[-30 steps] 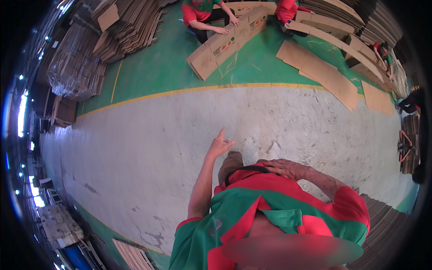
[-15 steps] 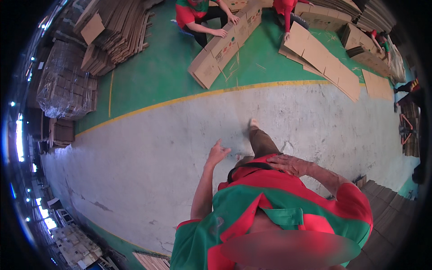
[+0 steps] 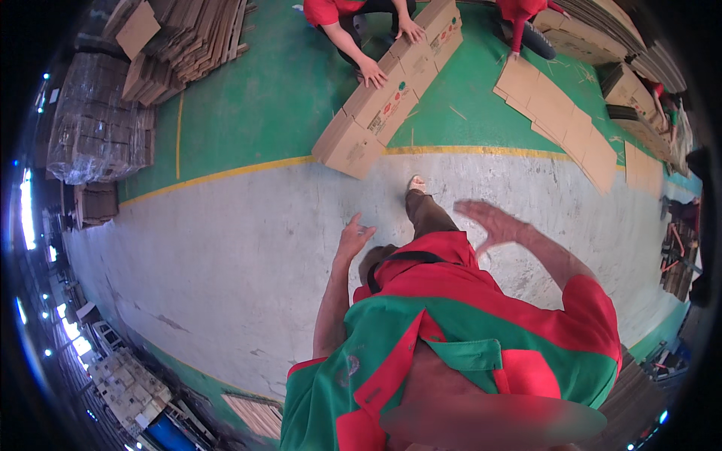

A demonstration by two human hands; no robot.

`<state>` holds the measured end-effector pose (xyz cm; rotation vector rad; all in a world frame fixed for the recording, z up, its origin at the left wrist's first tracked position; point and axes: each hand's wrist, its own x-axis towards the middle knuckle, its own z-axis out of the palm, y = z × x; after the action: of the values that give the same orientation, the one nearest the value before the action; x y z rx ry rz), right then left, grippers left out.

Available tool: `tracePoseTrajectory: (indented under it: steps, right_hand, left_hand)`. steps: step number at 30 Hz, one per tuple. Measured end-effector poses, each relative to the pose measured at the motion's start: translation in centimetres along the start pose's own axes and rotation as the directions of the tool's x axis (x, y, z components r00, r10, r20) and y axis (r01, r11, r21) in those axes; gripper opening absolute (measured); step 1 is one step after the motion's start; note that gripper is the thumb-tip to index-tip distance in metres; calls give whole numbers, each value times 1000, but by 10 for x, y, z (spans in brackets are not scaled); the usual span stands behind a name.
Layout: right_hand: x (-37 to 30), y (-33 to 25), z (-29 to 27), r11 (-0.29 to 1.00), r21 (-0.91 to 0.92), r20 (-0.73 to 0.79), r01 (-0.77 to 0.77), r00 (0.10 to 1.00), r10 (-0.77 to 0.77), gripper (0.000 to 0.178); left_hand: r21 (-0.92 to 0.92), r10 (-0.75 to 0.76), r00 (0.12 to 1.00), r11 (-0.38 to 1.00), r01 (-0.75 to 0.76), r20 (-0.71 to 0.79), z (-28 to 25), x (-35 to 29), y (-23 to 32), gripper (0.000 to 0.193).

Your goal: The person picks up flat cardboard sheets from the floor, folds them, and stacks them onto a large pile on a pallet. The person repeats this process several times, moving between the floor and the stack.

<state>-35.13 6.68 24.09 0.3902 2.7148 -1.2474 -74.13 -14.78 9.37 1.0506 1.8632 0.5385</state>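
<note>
My left hand (image 3: 354,237) hangs over the grey floor left of my body, thumb and fingers apart, with nothing in it. Out in front of my red and green shirt (image 3: 444,278), my right hand (image 3: 492,224) is spread and slightly blurred, also without anything in it. Beyond my stepping foot (image 3: 417,185) lies a long run of folded cardboard boxes (image 3: 387,101), its near end over the yellow line. A crouching co-worker (image 3: 353,45) has both hands on these boxes.
Flat cardboard sheets (image 3: 560,120) lie ahead to the right under another person's hand (image 3: 514,55). A film-wrapped pallet stack (image 3: 98,124) and piled cardboard (image 3: 199,41) stand at the far left. A pale machine (image 3: 131,391) is at lower left, a pallet jack (image 3: 673,244) at far right.
My right hand has left the front of my shirt and swung forward, fingers spread. I have stepped closer to the cardboard boxes; my left hand stays low and free.
</note>
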Motion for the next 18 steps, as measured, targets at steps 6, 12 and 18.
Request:
tracePoseTrajectory:
  steps: [6, 12, 18]
  right_hand:
    - [114, 101, -85, 963, -148, -273, -224, 945, 178, 95]
    - [231, 132, -99, 941, 71, -336, -332, 880, 336, 78]
    - [285, 139, -65, 830, 128, -268, -543, 787, 556, 71]
  left_hand:
    - [-329, -235, 967, 910, 253, 94, -34, 41, 11, 79]
    - [-447, -280, 958, 850, 279, 67, -89, 99, -18, 75]
    - [-627, -389, 919, 699, 343, 67, -116, 162, -68, 67]
